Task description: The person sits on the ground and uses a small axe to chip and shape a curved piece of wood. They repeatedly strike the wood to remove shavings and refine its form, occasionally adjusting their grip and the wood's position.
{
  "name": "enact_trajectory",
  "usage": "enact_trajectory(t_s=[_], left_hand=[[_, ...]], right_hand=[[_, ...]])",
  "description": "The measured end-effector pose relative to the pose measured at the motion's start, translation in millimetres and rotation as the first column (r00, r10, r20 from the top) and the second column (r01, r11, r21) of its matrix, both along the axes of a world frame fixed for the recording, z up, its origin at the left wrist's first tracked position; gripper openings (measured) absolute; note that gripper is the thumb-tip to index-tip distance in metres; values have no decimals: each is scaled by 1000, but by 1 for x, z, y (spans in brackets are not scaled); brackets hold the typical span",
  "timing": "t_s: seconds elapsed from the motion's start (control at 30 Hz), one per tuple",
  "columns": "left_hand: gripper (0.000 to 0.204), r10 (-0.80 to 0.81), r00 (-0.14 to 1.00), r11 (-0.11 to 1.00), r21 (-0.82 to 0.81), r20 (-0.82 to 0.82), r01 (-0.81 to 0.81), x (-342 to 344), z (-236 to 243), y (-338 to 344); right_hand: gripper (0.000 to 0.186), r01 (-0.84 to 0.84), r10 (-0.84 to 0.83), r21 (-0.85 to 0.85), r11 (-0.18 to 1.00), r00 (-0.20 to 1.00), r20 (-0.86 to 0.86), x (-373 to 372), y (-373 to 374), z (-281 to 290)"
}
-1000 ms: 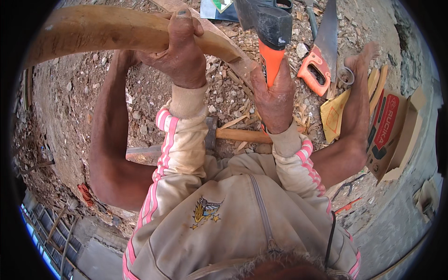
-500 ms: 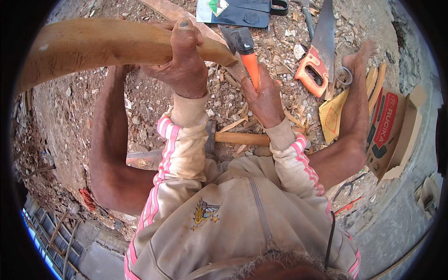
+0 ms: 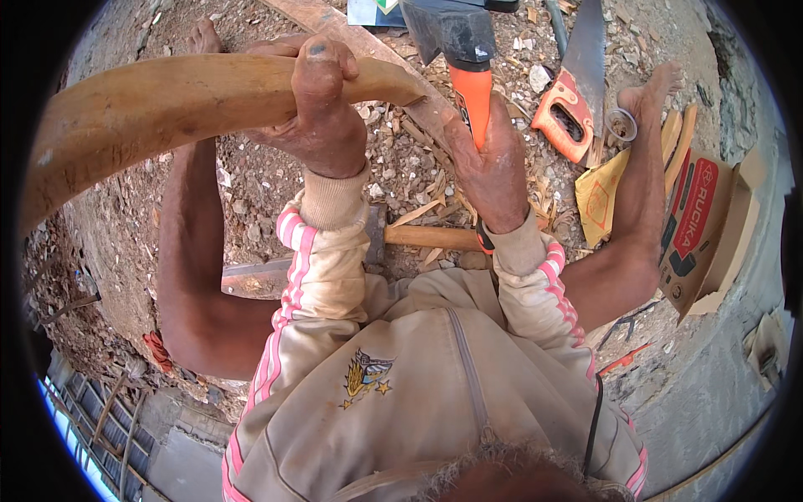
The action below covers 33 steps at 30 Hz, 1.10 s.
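My left hand (image 3: 328,125) is wrapped round a long, curved piece of smooth wood (image 3: 176,100) near its narrower end. The wood runs out to the left edge of the head view, thickening on the way. In my right hand (image 3: 495,167) is a hatchet (image 3: 456,38), gripped by its orange handle, the lower part of which the hand hides. Its dark metal head is raised beyond the wood's tapered tip, with a visible gap between blade and wood. Below the tip lies a flat plank (image 3: 326,21), slanting across the ground.
A hammer (image 3: 435,238) with a wooden handle lies close to my body. To the right are a handsaw (image 3: 569,117), a small round ring (image 3: 620,125), a yellow packet (image 3: 599,201) and an open cardboard box (image 3: 698,226). Wood chips and stones litter the ground; my bare legs flank it.
The hatchet has risen and moved right, away from the wood's tip, and looks larger. The curved wood has shifted slightly downward in view, still held by my left hand.
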State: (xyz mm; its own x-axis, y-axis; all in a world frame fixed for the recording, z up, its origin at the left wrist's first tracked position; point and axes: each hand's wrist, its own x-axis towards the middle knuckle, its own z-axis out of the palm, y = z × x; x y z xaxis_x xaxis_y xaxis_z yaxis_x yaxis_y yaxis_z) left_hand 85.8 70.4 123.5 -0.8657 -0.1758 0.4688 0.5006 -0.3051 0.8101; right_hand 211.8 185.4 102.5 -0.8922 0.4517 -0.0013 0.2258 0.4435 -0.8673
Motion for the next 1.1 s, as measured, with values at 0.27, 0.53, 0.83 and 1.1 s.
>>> enact_trajectory(t_s=[0.27, 0.53, 0.83, 1.1], left_hand=[[15, 0, 1000, 1000, -13, 7, 0, 3, 3, 5], [18, 56, 998, 997, -51, -18, -57, 1, 0, 9], [18, 66, 997, 993, -96, -47, -71, 1, -3, 6], [18, 114, 993, 987, -115, -21, -116, 16, -4, 7]], right_hand=[[26, -70, 57, 98, 993, 989, 134, 11, 5, -58], [26, -50, 48, 35, 998, 998, 41, -4, 7, -35], [25, -12, 11, -32, 999, 1000, -16, -6, 6, -3], [26, 9, -12, -86, 996, 999, -30, -9, 16, -5]])
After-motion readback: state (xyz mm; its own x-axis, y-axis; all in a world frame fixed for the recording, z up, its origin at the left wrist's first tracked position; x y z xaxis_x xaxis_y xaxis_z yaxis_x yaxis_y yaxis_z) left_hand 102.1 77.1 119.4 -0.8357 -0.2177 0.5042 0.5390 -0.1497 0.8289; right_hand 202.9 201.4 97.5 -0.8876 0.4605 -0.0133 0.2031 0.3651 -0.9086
